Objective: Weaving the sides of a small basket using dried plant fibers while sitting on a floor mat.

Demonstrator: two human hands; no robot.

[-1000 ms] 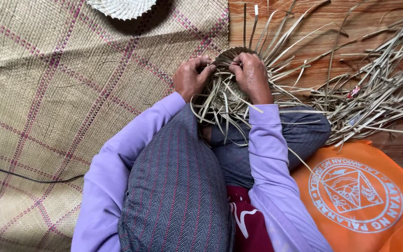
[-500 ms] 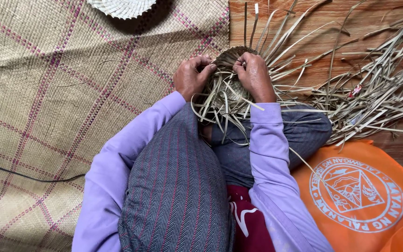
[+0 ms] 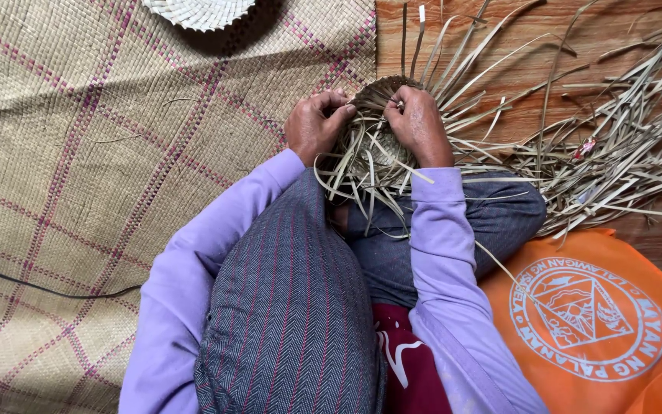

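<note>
Head view: both hands [image 3: 365, 126] pinch rounded, half-woven, seemingly dry-leaf basket [image 3: 373, 149]

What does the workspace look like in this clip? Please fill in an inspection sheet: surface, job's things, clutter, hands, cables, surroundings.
Surface: tan woven floor mat with red checked lines, beside a brown wood-grain floor.
Job's things: small round half-woven basket of dry straw strips, loose ends sticking out, held over the lap.
Clutter: heap of loose dry straw strips spread on the wood floor.
Hands: left hand and right hand both grip the basket rim, fingers curled on strips.
Cables: thin black cable lying across the mat.
Surroundings: white woven round piece at the top edge; orange printed fabric bag at the right.
</note>
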